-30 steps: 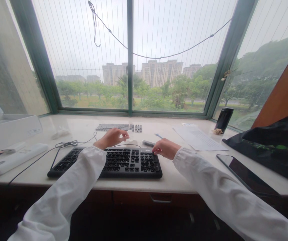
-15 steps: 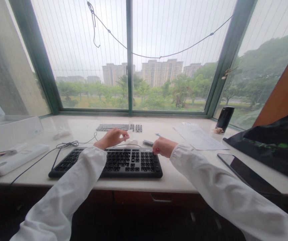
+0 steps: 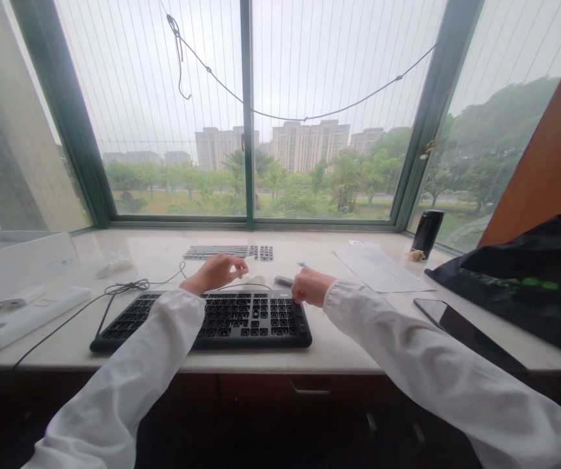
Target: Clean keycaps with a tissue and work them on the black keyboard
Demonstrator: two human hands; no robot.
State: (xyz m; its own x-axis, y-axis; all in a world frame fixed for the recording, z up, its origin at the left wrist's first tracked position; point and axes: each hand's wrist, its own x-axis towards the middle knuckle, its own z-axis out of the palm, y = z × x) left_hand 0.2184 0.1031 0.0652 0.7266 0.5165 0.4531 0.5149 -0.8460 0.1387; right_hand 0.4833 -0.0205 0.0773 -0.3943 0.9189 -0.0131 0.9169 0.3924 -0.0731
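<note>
A black keyboard [image 3: 232,319] lies along the front of the white counter, many of its key positions showing without caps. My left hand [image 3: 216,272] is over its upper edge, fingers loosely curved and thumb a little apart, with nothing visible in it. At the keyboard's upper right corner, my right hand [image 3: 311,287] is closed with its fingers pointing down. What it pinches is hidden. A small light-blue tip [image 3: 302,264] shows just above that hand; whether it is held I cannot tell. Beside the right hand lies a slim grey object [image 3: 283,280].
Grey keycaps [image 3: 219,251] lie in rows behind the keyboard. A tangled cable [image 3: 129,285] and a white box [image 3: 27,257] are left. Paper sheets [image 3: 378,266], a black cylinder [image 3: 427,233], a phone [image 3: 461,329] and a black bag [image 3: 519,280] are right.
The view has shifted slightly, so everything appears a little further left. Both hands keep nearly the same places and poses over the keyboard.
</note>
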